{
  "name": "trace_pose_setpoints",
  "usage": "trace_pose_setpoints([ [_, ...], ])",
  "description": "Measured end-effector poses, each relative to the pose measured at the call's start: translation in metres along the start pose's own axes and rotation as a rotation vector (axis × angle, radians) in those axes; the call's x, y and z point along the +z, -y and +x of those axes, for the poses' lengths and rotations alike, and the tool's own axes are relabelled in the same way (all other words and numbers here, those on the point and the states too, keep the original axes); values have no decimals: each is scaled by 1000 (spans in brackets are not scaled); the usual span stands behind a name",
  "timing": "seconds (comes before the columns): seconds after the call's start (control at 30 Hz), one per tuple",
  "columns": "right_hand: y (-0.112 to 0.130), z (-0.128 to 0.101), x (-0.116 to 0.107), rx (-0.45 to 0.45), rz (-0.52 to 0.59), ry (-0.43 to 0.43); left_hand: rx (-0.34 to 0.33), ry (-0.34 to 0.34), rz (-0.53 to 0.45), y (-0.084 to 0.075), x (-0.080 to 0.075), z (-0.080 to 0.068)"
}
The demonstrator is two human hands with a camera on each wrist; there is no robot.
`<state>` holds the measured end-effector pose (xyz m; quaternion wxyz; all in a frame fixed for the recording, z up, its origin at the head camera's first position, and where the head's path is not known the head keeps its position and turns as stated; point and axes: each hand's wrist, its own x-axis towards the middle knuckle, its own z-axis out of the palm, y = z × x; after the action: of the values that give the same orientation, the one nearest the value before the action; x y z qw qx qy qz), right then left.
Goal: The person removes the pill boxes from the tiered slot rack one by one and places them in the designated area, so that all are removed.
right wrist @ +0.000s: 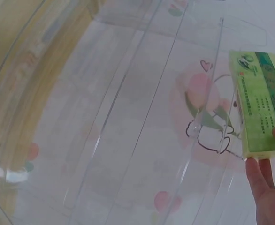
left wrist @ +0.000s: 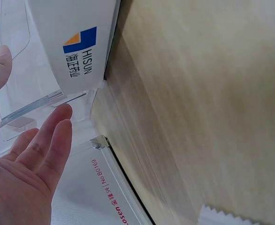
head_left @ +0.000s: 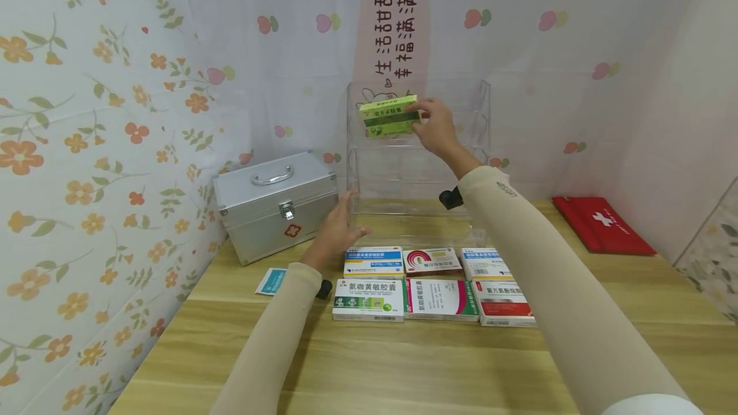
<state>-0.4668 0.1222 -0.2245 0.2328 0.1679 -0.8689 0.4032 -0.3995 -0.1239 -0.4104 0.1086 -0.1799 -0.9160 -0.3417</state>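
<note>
My right hand [head_left: 436,127] pinches a yellow-green medicine box [head_left: 386,119] by its right end, with the printed face turned towards me. Box and hand are up at the top tier of a clear acrylic display rack [head_left: 409,213]. In the right wrist view, the thumb lies on the front of the green box [right wrist: 259,103] and several fingers lie under its edge. Low by the rack's left side is my left hand [head_left: 337,232], fingers spread and extended, holding nothing. The left wrist view shows that hand's fingertips close to the rack's clear edge [left wrist: 36,107].
Two rows of medicine boxes [head_left: 369,300] lie in front of the rack. A silver first-aid case [head_left: 277,203] stands left, beside the left hand, with a small teal-and-white packet [head_left: 272,281] before it. A red first-aid pouch [head_left: 602,225] lies at the right. Printed curtains hang behind.
</note>
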Motion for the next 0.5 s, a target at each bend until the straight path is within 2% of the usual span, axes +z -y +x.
trace_pose_setpoints([
  [0.23, -10, -7, -3, -11, 18, -33, 35, -18, 2, 4, 1, 1],
  [0.5, -19, -19, -8, -45, 118, -73, 36, -26, 7, 4, 2, 1],
])
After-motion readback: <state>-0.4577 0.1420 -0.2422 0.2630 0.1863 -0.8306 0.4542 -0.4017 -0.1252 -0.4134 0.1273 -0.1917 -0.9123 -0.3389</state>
